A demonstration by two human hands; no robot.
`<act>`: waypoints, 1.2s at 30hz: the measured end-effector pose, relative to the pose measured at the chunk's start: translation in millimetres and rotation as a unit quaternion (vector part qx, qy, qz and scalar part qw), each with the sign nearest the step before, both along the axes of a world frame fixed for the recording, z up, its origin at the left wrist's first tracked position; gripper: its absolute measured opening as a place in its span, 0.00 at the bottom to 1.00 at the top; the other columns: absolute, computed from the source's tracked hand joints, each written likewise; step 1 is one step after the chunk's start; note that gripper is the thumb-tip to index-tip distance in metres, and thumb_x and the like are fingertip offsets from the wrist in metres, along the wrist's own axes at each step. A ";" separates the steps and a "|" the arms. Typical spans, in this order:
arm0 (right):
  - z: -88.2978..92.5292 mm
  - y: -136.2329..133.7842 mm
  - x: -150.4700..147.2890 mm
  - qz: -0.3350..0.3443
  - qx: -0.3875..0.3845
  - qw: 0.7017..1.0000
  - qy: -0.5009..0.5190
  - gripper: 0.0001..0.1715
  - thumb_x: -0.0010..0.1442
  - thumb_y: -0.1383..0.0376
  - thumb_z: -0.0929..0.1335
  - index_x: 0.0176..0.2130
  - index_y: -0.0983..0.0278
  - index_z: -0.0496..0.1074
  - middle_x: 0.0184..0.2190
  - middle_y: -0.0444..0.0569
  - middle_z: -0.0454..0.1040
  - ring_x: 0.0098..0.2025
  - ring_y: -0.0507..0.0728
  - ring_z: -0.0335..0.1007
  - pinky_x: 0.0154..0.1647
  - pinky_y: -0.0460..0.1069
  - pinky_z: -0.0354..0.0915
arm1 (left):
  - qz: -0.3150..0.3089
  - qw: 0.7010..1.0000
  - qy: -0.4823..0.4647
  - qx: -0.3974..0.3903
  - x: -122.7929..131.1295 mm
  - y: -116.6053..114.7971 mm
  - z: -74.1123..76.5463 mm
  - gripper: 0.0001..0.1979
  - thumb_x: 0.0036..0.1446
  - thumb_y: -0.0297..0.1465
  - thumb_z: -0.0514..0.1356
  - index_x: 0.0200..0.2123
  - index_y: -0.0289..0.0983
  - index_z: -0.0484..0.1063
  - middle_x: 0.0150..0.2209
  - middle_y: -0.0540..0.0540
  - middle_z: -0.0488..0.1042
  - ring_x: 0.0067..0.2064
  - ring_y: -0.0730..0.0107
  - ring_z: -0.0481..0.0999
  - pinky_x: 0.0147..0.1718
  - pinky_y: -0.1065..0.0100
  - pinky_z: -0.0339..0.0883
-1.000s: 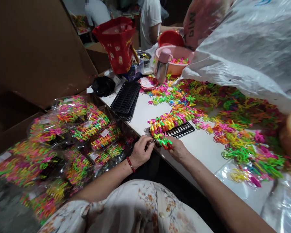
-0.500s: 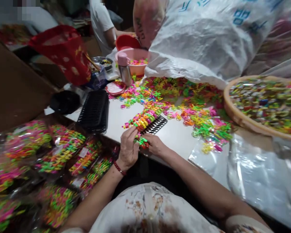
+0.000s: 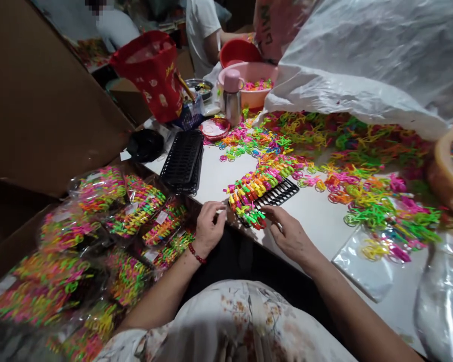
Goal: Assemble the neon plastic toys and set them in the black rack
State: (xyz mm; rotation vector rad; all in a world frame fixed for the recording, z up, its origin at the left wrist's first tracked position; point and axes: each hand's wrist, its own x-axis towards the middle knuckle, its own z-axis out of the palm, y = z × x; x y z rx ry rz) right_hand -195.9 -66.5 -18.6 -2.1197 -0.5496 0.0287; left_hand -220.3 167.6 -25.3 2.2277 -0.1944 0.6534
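A black slotted plastic rack (image 3: 285,192) lies slantwise on the white table, its left side and near end covered by rows of small bright plastic pieces (image 3: 249,190). My left hand (image 3: 210,227), with a red bead bracelet at the wrist, hovers just left of the rack's near end. Its fingers are bent, with a gap between thumb and forefinger and nothing visible inside. On the other side, my right hand (image 3: 291,236) is beside the green and red pieces at the near end, thumb and fingers apart. Whether its fingertips touch the rack is unclear.
Loose plastic pieces (image 3: 347,188) are heaped across the table. Stacked black racks (image 3: 181,161) lie left, near a thermos (image 3: 232,100). Filled clear bags (image 3: 117,221) sit low left. Right are clear plastic bags (image 3: 366,266) and a round basket (image 3: 451,171). A person in white (image 3: 204,35) works behind.
Both hands have come off the pieces at the rack's near end and moved apart, the left leftward and the right rightward. The camera view has swung left.
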 end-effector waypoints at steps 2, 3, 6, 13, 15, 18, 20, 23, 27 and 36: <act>-1.7 -1.2 -3.1 0.017 0.000 1.000 -0.007 0.20 0.60 0.69 0.62 0.51 0.61 0.68 0.47 0.52 0.73 0.49 0.58 0.71 0.52 0.54 0.67 | -0.027 0.999 0.029 -0.007 -3.9 -7.2 -9.2 0.06 0.59 0.27 0.58 0.40 0.37 0.72 0.39 0.44 0.75 0.43 0.66 0.73 0.45 0.62 0.70; -3.3 -0.4 -3.1 0.029 -0.004 0.999 -0.014 0.19 0.60 0.69 0.63 0.50 0.61 0.69 0.48 0.53 0.72 0.49 0.58 0.70 0.52 0.55 0.67 | -0.039 0.999 0.033 -0.007 -5.5 -11.3 -12.5 0.06 0.57 0.28 0.59 0.40 0.37 0.73 0.40 0.43 0.75 0.44 0.65 0.73 0.45 0.61 0.70; -9.6 5.7 2.2 0.051 -0.018 0.998 -0.045 0.18 0.59 0.68 0.64 0.50 0.60 0.70 0.48 0.53 0.72 0.50 0.59 0.69 0.52 0.55 0.67 | -0.042 0.998 0.028 -0.031 -9.5 -23.5 -16.4 0.04 0.57 0.28 0.60 0.36 0.37 0.73 0.36 0.44 0.75 0.41 0.66 0.74 0.42 0.62 0.70; -11.5 9.2 7.9 0.059 -0.079 0.993 -0.058 0.23 0.56 0.69 0.64 0.53 0.60 0.68 0.47 0.53 0.69 0.49 0.60 0.69 0.51 0.56 0.68 | 0.059 0.984 0.051 -0.160 -7.1 -31.0 -8.0 0.04 0.57 0.31 0.60 0.36 0.37 0.72 0.34 0.48 0.76 0.35 0.72 0.74 0.37 0.70 0.68; -0.8 6.9 -2.4 0.030 -0.093 0.993 -0.061 0.28 0.56 0.68 0.64 0.57 0.60 0.64 0.51 0.55 0.68 0.53 0.62 0.67 0.54 0.59 0.66 | 0.051 0.979 0.073 -0.182 -2.2 -26.8 -5.4 0.05 0.57 0.32 0.61 0.36 0.37 0.74 0.33 0.49 0.77 0.33 0.72 0.75 0.35 0.71 0.68; 23.9 7.8 -22.2 -0.003 -0.067 0.994 -0.089 0.30 0.58 0.67 0.64 0.60 0.60 0.59 0.57 0.58 0.62 0.60 0.64 0.60 0.59 0.61 0.61 | 0.019 0.975 0.101 -0.197 4.1 -21.2 -3.6 0.05 0.57 0.32 0.61 0.33 0.36 0.75 0.30 0.49 0.77 0.31 0.73 0.74 0.33 0.72 0.67; 39.8 14.4 -30.4 -0.022 -0.054 0.990 -0.129 0.25 0.60 0.65 0.65 0.57 0.59 0.63 0.59 0.57 0.60 0.61 0.65 0.58 0.60 0.62 0.59 | -0.002 0.972 0.110 -0.206 6.1 -19.9 -4.0 0.06 0.57 0.33 0.60 0.33 0.36 0.75 0.30 0.49 0.77 0.31 0.73 0.74 0.33 0.72 0.67; 51.3 31.1 -27.4 -0.044 -0.105 0.969 -0.217 0.15 0.59 0.62 0.68 0.48 0.57 0.70 0.59 0.56 0.62 0.60 0.67 0.58 0.61 0.65 0.54 | -0.014 0.965 0.115 -0.235 6.5 -21.3 -6.4 0.08 0.58 0.33 0.59 0.33 0.35 0.75 0.29 0.49 0.76 0.31 0.73 0.73 0.32 0.72 0.66; 42.8 50.6 -7.8 -0.043 -0.184 0.949 -0.254 0.10 0.59 0.60 0.69 0.41 0.61 0.72 0.59 0.59 0.64 0.61 0.70 0.56 0.63 0.69 0.45 | -0.045 0.954 0.117 -0.271 7.1 -24.0 -11.5 0.07 0.57 0.33 0.60 0.35 0.35 0.75 0.32 0.48 0.76 0.34 0.71 0.74 0.35 0.71 0.68; 17.5 57.6 2.1 -0.067 -0.191 0.938 -0.280 0.04 0.60 0.66 0.66 0.34 0.62 0.72 0.58 0.56 0.67 0.54 0.65 0.63 0.59 0.66 0.54 | -0.032 0.962 0.085 -0.258 13.8 -33.2 -21.5 0.05 0.56 0.30 0.60 0.32 0.35 0.75 0.30 0.48 0.76 0.32 0.72 0.74 0.34 0.71 0.67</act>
